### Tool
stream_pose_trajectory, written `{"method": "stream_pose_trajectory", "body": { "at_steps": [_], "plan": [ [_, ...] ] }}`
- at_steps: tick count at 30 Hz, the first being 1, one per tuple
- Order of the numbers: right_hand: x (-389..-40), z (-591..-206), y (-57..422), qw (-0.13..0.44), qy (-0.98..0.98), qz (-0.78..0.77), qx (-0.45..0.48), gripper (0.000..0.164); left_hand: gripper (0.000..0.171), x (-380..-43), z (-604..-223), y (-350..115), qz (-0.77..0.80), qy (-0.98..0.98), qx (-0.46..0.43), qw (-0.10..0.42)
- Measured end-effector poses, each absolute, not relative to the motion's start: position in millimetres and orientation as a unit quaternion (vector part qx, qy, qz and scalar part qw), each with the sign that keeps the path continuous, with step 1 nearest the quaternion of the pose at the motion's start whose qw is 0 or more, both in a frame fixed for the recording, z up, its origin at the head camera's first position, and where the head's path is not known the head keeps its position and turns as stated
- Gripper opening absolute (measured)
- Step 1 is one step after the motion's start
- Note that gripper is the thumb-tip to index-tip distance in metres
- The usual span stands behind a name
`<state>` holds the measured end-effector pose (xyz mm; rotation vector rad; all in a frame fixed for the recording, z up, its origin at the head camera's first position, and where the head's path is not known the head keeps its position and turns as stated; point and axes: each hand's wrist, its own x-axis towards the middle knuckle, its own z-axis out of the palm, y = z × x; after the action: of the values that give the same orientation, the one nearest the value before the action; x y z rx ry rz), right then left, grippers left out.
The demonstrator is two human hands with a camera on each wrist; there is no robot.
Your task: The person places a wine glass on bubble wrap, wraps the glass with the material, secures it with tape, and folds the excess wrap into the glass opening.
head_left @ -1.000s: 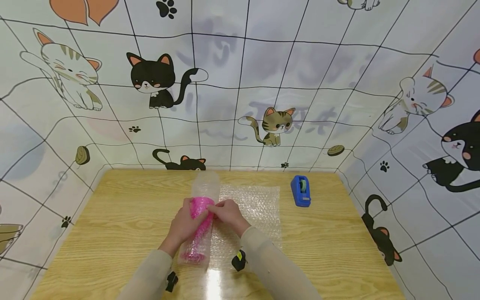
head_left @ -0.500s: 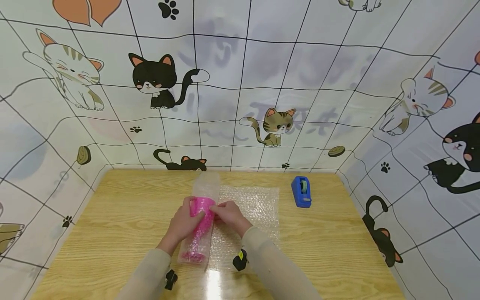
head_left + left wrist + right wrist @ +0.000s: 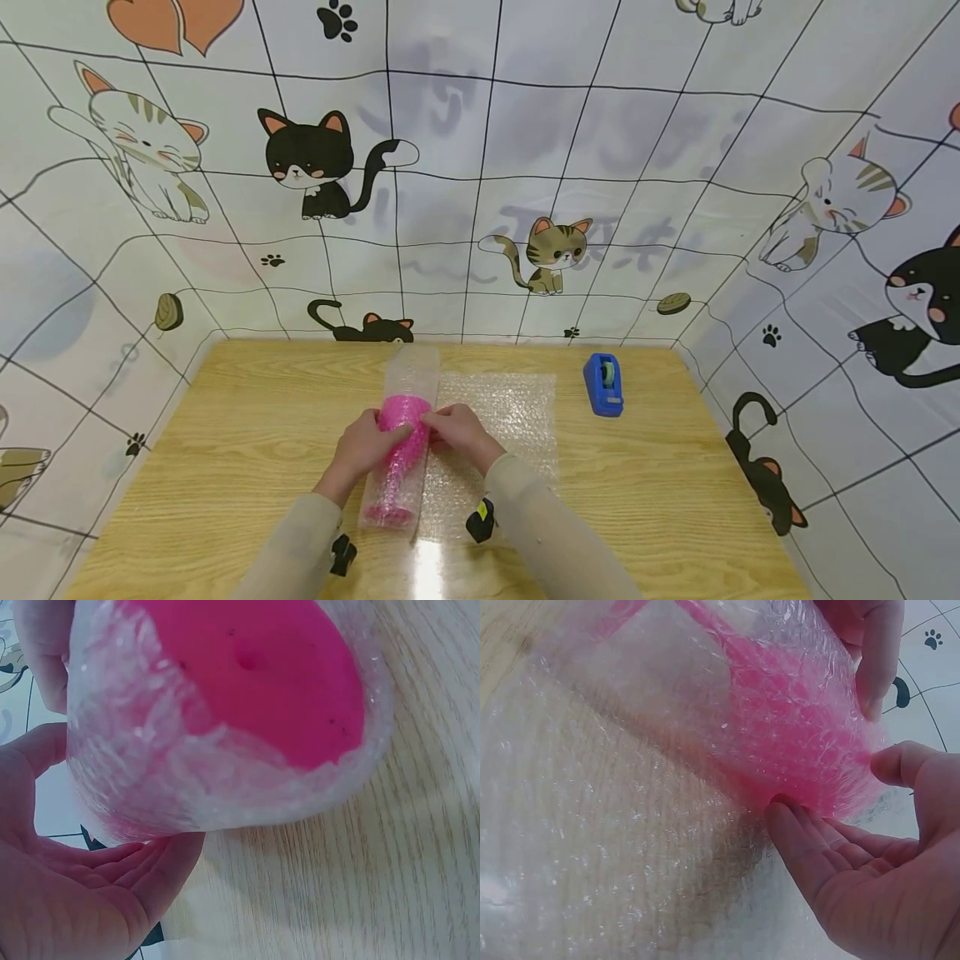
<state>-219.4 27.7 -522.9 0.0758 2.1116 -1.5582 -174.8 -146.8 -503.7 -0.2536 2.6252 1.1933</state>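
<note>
A pink goblet [image 3: 405, 407], wide at the top with a narrow stem and round foot, lies rolled in clear bubble wrap [image 3: 411, 367]. Its flat pink underside [image 3: 262, 682] fills the upper part of the left wrist view, ringed by wrap. My left hand [image 3: 365, 446] grips the roll from the left, thumb across the top, other fingers partly hidden. On the right side my right hand [image 3: 460, 432] holds the roll near the cup. In the right wrist view, the right thumb [image 3: 900, 761] presses one side and the fingers curl under the other.
The unrolled part of the bubble wrap sheet [image 3: 510, 408] lies flat to the right of the roll. A blue tape dispenser [image 3: 603, 385] stands at the back right of the wooden table [image 3: 262, 417]. Cat-printed cloth walls [image 3: 450, 200] border the table's back and sides.
My left fingers have slid slightly lower along the cup's left side. The flat sheet's right edge has drawn a little to the left. The right hand has barely moved.
</note>
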Motion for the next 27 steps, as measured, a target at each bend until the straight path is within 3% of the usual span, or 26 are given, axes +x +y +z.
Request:
{"method": "stream_pose_trajectory", "body": {
  "at_steps": [11,27],
  "plan": [
    [-220,-526,28,0.282,0.738,-0.612,0.041,0.04,0.084,-176,-504,-147,0.426,0.889,-0.097,0.135],
    [-222,-538,35,0.308,0.689,-0.655,0.034,0.038,0.082,-174,-504,-136,0.414,0.899,-0.1,0.104]
  ]
}}
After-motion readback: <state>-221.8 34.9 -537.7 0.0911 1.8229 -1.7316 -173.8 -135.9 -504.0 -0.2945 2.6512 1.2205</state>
